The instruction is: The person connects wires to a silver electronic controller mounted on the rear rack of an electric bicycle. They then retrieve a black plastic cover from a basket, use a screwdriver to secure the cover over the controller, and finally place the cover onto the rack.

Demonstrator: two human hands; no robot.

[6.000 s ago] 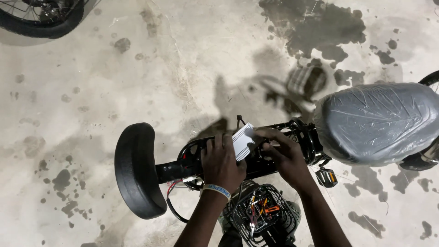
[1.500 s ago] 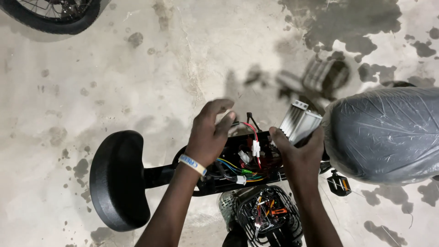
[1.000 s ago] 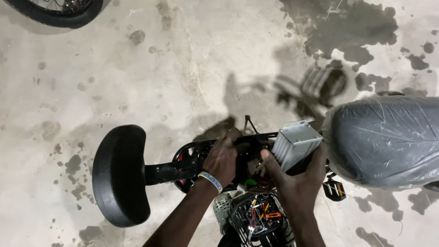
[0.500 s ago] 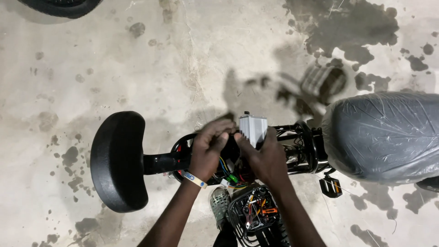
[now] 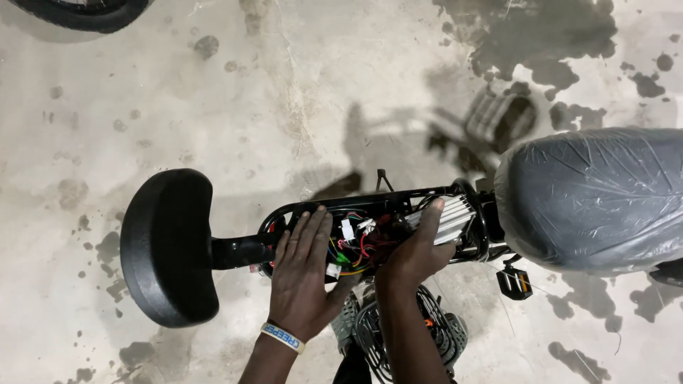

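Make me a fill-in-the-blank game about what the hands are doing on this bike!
1. The left hand lies flat on the bike frame, next to the black ____.
2. The right hand presses on a ribbed ____ box.
3. The coloured wires sit ____ the two hands.
4. The big seat on the right is wrapped in clear ____.

Missing words: saddle; silver; between; plastic
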